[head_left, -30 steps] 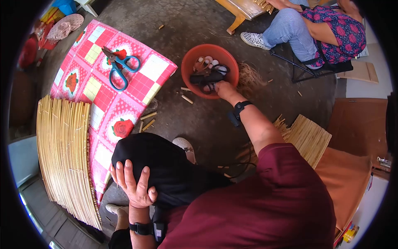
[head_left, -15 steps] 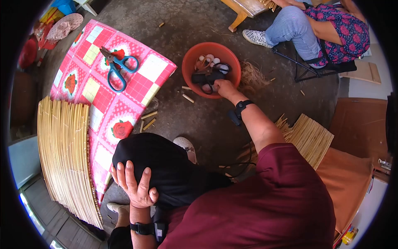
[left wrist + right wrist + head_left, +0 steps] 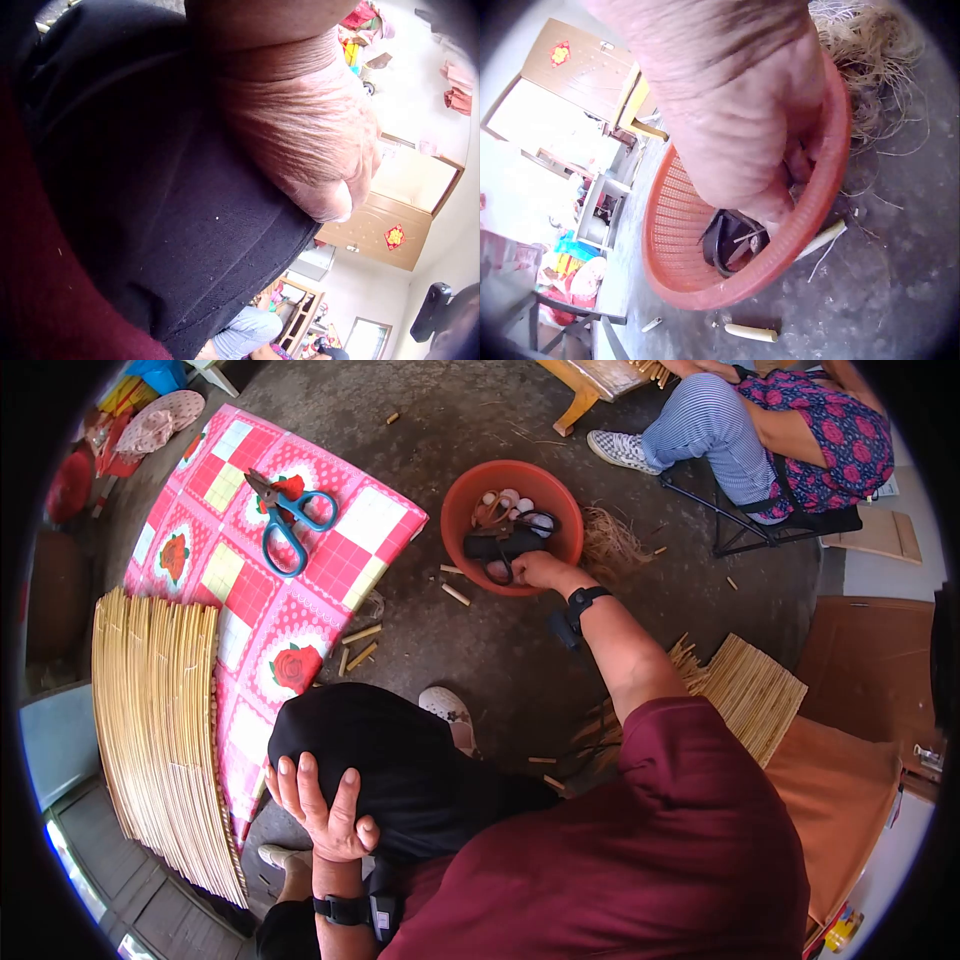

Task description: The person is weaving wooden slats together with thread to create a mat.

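My left hand [image 3: 328,808] rests with spread fingers on the black-trousered knee [image 3: 350,750]; the left wrist view shows its back and the dark cloth [image 3: 187,210]. My right hand [image 3: 545,572] reaches over the near rim of an orange-red plastic basket [image 3: 462,500], fingers bent down inside. At its fingertips is a dark looped handle [image 3: 503,563], also visible as black handles [image 3: 724,247] in the right wrist view. I cannot tell whether the fingers pinch it. A black bundle [image 3: 500,543] and several pale round pieces [image 3: 510,497] lie in the basket.
Blue-handled shears [image 3: 288,525] lie on a pink patterned tablecloth [image 3: 185,480]. A slatted straw-coloured mat [image 3: 160,730] overhangs its left side. Loose fibres [image 3: 612,540] and cut stick pieces [image 3: 456,594] are on the floor. Another person [image 3: 690,430] sits at the upper right.
The right hand stays at the basket's near rim, its fingers shifting slightly about the dark handle. The left hand keeps its place on the knee. The basket sits slightly higher and further right in view.
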`<state>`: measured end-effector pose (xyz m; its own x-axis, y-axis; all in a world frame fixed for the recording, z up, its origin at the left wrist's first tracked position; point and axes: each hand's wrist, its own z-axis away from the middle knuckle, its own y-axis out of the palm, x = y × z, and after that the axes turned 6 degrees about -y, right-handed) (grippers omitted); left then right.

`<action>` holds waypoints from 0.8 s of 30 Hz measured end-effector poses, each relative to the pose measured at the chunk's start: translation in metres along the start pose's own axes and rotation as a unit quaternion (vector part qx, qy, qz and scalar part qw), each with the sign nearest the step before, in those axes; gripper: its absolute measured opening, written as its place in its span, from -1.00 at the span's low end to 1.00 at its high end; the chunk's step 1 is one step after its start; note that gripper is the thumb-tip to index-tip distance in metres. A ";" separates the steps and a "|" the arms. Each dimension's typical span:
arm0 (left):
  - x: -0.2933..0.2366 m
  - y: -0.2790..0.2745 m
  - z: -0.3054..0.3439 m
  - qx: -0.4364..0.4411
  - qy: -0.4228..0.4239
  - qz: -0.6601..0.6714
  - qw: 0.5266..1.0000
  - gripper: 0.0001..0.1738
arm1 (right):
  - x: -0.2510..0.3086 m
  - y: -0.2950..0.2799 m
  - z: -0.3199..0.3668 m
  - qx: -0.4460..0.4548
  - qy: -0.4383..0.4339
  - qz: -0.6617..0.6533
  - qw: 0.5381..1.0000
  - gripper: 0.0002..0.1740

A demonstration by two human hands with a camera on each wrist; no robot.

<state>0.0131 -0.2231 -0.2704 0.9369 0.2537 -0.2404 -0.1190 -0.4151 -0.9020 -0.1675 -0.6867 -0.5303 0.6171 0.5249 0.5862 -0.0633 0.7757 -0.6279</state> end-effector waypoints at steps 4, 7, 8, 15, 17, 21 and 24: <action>-0.002 -0.003 0.004 -0.004 -0.010 0.000 1.000 -0.39 | 0.010 -0.006 0.008 0.014 0.048 0.033 0.998 -0.93; -0.004 -0.005 0.007 -0.012 -0.032 -0.002 0.999 -0.41 | 0.012 0.001 0.008 -0.056 0.017 0.114 0.992 -0.92; -0.005 -0.004 0.007 -0.016 -0.039 0.000 0.999 -0.41 | 0.010 0.006 0.011 -0.105 0.015 0.125 0.986 -0.92; -0.004 -0.007 0.012 -0.016 -0.036 -0.002 0.999 -0.40 | -0.006 0.027 0.036 -0.206 -0.104 0.033 0.973 -0.98; -0.002 -0.006 0.012 -0.008 -0.031 -0.002 0.999 -0.39 | 0.000 0.027 0.038 -0.246 -0.126 0.043 0.960 -0.96; 0.002 -0.003 0.013 -0.011 -0.028 0.003 1.000 -0.38 | -0.007 0.033 0.030 -0.240 -0.130 0.069 0.960 -0.95; 0.004 -0.001 0.012 -0.010 -0.029 0.006 1.000 -0.38 | -0.007 0.023 0.025 -0.218 -0.124 0.114 0.961 -0.96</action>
<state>0.0127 -0.2112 -0.2746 0.9150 0.2980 -0.2720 -0.1234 -0.4351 -0.8919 -0.1927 -0.6638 -0.5365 0.4168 0.7736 0.4773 0.1935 0.4376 -0.8781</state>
